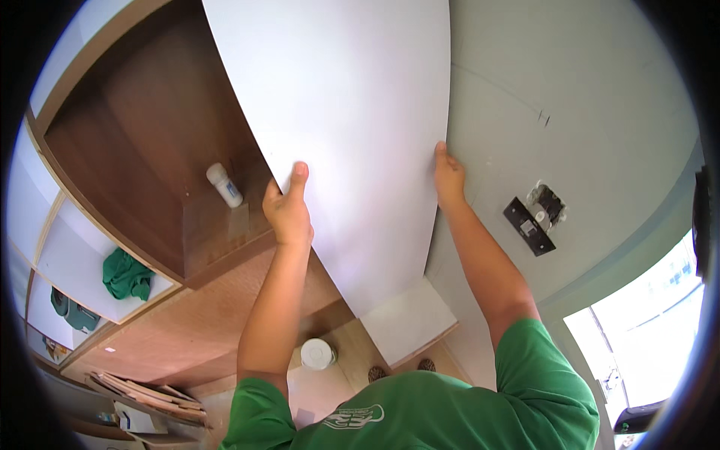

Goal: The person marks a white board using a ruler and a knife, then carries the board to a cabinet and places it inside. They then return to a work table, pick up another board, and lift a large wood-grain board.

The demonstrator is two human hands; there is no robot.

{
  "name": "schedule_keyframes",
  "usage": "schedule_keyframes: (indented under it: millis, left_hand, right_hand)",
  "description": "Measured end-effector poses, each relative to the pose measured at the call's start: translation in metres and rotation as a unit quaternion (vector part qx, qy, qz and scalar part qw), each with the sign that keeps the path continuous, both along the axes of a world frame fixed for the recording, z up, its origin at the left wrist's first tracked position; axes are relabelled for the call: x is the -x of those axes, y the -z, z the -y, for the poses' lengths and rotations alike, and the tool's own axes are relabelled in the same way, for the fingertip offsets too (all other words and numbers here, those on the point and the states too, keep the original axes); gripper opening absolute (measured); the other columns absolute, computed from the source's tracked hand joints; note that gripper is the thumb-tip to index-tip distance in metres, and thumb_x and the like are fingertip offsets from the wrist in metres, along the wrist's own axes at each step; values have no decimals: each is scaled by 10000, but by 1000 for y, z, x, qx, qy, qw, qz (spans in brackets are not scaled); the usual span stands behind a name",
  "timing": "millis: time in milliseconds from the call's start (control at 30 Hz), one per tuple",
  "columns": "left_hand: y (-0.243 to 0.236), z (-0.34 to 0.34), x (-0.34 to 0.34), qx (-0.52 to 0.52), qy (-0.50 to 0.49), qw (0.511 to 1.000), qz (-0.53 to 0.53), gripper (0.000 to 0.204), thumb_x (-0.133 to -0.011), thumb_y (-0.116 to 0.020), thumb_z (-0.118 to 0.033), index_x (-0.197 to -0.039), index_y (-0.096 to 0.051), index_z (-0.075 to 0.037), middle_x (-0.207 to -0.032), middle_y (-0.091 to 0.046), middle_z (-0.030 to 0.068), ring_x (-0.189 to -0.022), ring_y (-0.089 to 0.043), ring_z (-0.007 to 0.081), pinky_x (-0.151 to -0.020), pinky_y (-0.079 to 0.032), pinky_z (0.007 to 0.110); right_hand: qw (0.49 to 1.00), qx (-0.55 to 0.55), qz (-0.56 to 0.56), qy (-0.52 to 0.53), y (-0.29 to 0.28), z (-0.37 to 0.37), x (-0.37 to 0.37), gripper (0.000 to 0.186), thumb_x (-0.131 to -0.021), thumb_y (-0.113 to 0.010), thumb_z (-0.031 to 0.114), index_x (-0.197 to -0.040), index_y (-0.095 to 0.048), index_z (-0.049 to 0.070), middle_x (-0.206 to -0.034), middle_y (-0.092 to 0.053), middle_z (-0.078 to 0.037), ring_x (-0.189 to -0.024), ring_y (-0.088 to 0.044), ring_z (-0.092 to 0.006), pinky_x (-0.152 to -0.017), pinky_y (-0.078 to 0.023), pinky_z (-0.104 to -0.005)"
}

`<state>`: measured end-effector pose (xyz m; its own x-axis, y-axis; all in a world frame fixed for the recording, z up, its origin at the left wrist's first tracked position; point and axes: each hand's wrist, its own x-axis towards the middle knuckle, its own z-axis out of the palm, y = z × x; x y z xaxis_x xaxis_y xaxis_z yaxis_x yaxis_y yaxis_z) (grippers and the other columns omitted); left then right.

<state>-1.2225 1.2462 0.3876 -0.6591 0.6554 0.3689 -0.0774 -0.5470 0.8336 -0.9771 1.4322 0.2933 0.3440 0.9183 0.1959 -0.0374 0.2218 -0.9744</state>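
Observation:
A tall white panel stands upright before me, between the brown wooden cabinet and the grey wall. My left hand grips its left edge, thumb lying across the white face and the fingers mostly hidden behind. At the right edge, my right hand holds the panel from the wall side, fingers along the edge. The lower end of the panel comes down close to a white box-like base; whether they touch I cannot tell.
A white bottle stands in the brown cabinet. Green cloth lies on a shelf at left. A black socket plate hangs off the grey wall. On the floor are a white-lidded tub and stacked wood strips.

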Motion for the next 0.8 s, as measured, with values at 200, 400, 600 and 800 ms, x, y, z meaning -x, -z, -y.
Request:
schedule_keyframes:
  millis: [200,400,600,800]
  left_hand:
    - [-3,-5,1,7,10,1000,8,485,-857,-808,-317,-1132,-626,38,-1113,-661,85,-1015,-599,154,-931,-471,306]
    - [-8,-7,-8,0,20,1000,8,442,-874,-792,-304,-1107,-629,34,-1087,-664,79,-985,-606,145,-900,-490,300]
    - [-5,-1,2,28,13,1000,1,431,-874,-791,-283,-1104,-625,41,-1090,-666,90,-983,-614,148,-888,-499,301]
    - [-2,0,6,41,36,998,-44,421,-884,-773,-211,-1173,-584,30,-1135,-647,95,-1052,-598,162,-942,-480,312]
  right_hand:
    - [996,-1,89,-12,-23,26,-3,564,-970,-579,523,-701,-453,43,-638,-449,-17,-635,-407,-174,-610,-394,-374]
    - [966,-55,249,37,31,50,-29,569,-967,-590,483,-1171,-628,-46,-1118,-671,-189,-988,-647,-245,-886,-498,-348]
    - [959,98,212,-158,96,154,-67,646,-940,-660,408,-1397,-497,-17,-1418,-527,-221,-1183,-611,-287,-1006,-464,-360]
    - [844,239,434,-205,215,281,-166,657,-881,-690,427,-1392,-522,51,-1240,-637,-217,-1066,-645,-341,-917,-510,-419]
